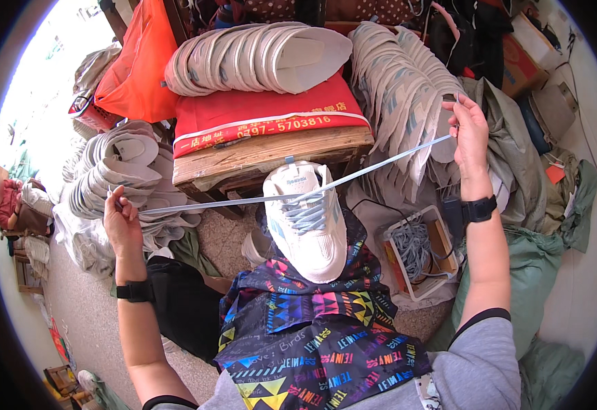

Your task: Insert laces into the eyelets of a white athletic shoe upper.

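A white sneaker upper with light blue trim rests over my lap, its toe toward me and its tongue against the wooden bench edge. A light blue shoelace is threaded through its eyelets. My left hand is closed on one lace end, pulled out to the left. Up and to the right, my right hand pinches the other end. Both lace ends run taut from the top of the lacing, and crossed rows of lace show on the upper below.
A wooden bench with a red cloth bears a row of nested shoe uppers. More stacked uppers hang at its right, others lie at left. A white basket of laces stands right of my lap.
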`<action>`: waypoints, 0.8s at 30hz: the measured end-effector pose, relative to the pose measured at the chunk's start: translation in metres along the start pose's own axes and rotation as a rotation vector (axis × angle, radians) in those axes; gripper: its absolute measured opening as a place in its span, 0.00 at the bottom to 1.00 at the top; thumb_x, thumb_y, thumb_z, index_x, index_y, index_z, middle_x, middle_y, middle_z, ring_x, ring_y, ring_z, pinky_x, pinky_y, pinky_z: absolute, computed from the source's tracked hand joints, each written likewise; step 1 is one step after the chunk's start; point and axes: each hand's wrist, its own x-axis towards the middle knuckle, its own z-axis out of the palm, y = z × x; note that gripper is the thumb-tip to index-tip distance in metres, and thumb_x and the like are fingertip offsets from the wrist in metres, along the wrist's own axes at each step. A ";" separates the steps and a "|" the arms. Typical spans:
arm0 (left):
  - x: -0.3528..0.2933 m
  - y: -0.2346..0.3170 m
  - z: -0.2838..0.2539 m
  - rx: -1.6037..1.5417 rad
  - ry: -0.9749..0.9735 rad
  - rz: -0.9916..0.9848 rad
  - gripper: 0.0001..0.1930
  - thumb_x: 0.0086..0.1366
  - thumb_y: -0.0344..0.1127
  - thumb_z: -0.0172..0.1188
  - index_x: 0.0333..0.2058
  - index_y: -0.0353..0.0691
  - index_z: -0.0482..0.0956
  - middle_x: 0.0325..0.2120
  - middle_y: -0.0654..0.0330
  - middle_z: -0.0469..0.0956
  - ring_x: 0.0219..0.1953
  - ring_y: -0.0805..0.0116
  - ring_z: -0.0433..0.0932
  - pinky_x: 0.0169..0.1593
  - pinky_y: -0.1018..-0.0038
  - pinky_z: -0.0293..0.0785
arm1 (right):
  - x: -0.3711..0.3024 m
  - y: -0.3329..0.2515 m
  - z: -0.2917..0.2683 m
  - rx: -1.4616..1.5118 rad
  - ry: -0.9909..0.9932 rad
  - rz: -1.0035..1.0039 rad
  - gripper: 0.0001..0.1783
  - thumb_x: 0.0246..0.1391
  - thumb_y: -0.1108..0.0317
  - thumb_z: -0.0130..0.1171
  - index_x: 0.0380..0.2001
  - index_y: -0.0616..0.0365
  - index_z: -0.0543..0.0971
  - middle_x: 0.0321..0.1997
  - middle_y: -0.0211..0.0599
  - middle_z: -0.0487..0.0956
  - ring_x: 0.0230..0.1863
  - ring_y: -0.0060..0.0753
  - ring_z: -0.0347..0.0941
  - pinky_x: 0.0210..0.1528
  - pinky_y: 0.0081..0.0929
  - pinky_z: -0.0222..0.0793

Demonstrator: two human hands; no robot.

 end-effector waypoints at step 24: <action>-0.142 -0.106 0.149 0.985 -1.144 0.837 0.13 0.49 0.19 0.60 0.35 0.40 0.75 0.34 0.54 0.72 0.34 0.54 0.76 0.35 0.66 0.75 | -0.082 -0.016 0.088 -0.153 -0.607 0.083 0.08 0.66 0.68 0.51 0.43 0.57 0.77 0.32 0.29 0.81 0.25 0.09 0.68 0.27 0.08 0.64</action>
